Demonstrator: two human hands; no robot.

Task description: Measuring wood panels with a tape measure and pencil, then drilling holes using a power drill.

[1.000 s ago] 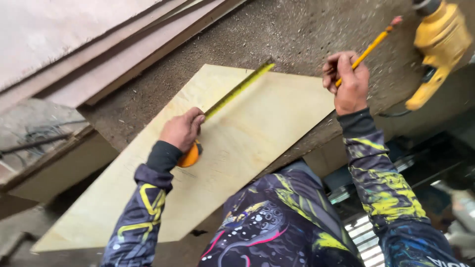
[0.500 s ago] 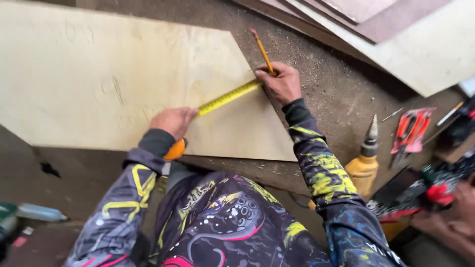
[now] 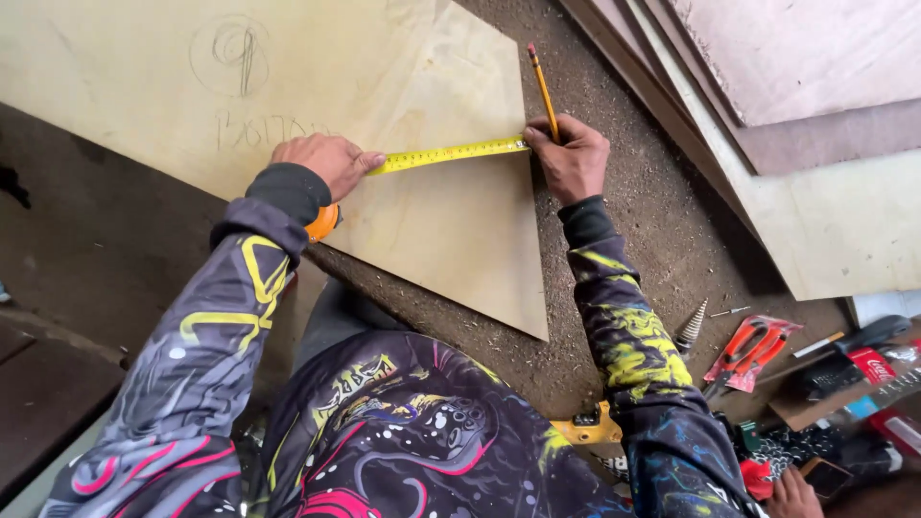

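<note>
Left hand [image 3: 326, 161], centre left of frame: closed over orange tape measure case [image 3: 324, 223], fingers pinning yellow tape blade [image 3: 446, 153] to pale plywood sheet [image 3: 451, 230]. Right hand [image 3: 573, 158], upper centre: gripped yellow pencil [image 3: 543, 88], held blade end at sheet's right edge. Lower right: red-handled pliers [image 3: 750, 351], stepped drill bit [image 3: 692, 327].

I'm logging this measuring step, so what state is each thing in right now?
Tape measure: pulled out, blade flat across the plywood sheet.
Plywood sheet: lying flat, pencil marks on it.
Pencil: tilted, tip up and away.
Left hand: pressing the tape down.
Right hand: shut on the pencil, at the tape's end.
Pliers pack: unopened, on the ground.
</note>
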